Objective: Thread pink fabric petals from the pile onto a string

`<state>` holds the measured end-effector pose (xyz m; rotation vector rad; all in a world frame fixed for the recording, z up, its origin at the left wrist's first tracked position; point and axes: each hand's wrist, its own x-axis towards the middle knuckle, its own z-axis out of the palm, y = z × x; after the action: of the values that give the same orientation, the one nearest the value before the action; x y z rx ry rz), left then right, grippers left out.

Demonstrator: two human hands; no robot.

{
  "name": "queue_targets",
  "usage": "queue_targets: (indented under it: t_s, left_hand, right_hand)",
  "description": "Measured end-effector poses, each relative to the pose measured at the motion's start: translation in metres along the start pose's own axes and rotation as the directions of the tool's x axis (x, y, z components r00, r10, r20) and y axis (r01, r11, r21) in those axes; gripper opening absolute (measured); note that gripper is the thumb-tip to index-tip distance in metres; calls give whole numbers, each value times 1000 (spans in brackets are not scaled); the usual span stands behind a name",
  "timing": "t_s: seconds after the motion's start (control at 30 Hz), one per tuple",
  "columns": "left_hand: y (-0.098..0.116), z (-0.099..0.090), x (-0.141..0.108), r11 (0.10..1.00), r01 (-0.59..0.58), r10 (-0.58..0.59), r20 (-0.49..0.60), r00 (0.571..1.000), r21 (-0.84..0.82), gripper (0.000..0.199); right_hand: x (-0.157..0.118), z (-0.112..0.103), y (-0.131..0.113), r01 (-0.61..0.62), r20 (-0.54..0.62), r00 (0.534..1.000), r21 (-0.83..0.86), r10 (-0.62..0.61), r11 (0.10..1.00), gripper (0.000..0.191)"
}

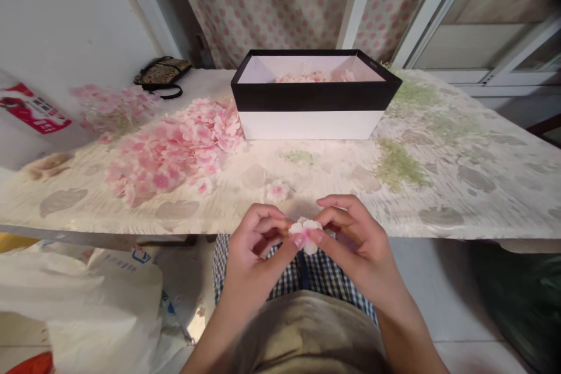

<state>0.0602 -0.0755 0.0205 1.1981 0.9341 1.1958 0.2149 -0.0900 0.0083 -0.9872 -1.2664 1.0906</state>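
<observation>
Between my two hands, at the table's front edge, is a small pale pink flower [308, 232]. My left hand [263, 245] pinches its left side, thumb on top. My right hand [353, 245] holds the right side between thumb and fingers. Just beyond lies a single pink flower [277, 190] on the patterned tablecloth [245, 216]. A large heap of pink flowers [166, 149] spreads over the left part of the table. Behind, a black-and-white box [311, 123] has pink flowers inside, partly hidden by its front wall.
Green sprigs [401, 163] lie right of the box, and a few green bits [298, 156] in front of it. A patterned pouch [162, 72] sits at the back left. A white plastic bag [96, 298] is below the table at left.
</observation>
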Motion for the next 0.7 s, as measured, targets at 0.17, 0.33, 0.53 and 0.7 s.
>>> queue_targets:
  t_s: [0.17, 0.33, 0.53, 0.7]
  left_hand:
    - [-1, 2, -1, 1000, -2, 1, -17, 1000, -15, 23]
    - [-2, 3, -1, 1000, -12, 12, -60, 998, 2, 25]
    - [-9, -5, -1, 999, -44, 45, -105, 994, 11, 30]
    - [-14, -8, -1, 999, -41, 42, -113, 993, 9, 33]
  right_hand:
    - [-2, -2, 0, 12, 9, 1000, -2, -12, 1000, 25]
    - [-3, 1, -1, 0, 13, 1000, -17, 0, 1000, 25]
    - [11, -52, 0, 77, -354, 919, -271, -174, 959, 11]
    - [32, -113, -4, -94, -376, 880, -735, -289, 672, 9]
